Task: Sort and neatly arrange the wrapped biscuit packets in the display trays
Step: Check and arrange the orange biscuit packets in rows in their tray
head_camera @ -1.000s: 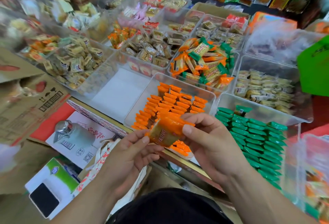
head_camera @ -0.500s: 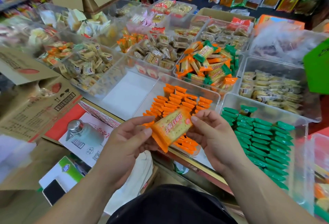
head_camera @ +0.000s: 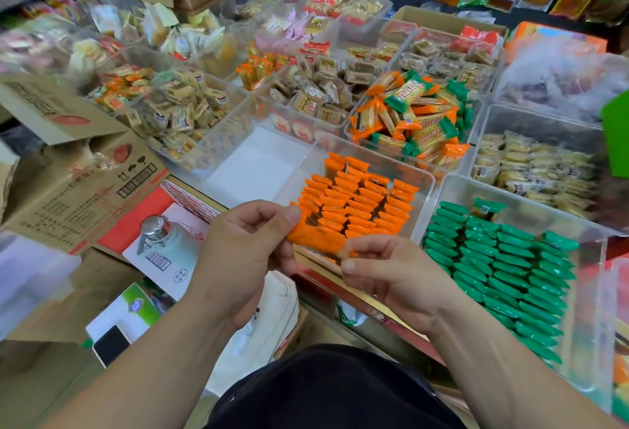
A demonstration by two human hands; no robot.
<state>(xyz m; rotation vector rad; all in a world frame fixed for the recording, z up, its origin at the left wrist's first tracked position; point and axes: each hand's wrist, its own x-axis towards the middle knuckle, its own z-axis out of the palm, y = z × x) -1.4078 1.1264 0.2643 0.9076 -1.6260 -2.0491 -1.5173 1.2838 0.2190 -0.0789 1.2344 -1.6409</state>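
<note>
From the head view, both hands hold one orange biscuit packet (head_camera: 315,237) between them. The left hand (head_camera: 245,251) pinches its left end with thumb and curled fingers, and the right hand (head_camera: 391,275) pinches its right end. The packet hangs over the near edge of a clear tray (head_camera: 401,164), just beyond the hands, where orange packets (head_camera: 354,204) stand in rows. To the right of the right hand, a second tray (head_camera: 544,210) holds rows of green packets (head_camera: 503,265). Farther beyond lies a mixed heap (head_camera: 412,118) of orange and green packets.
</note>
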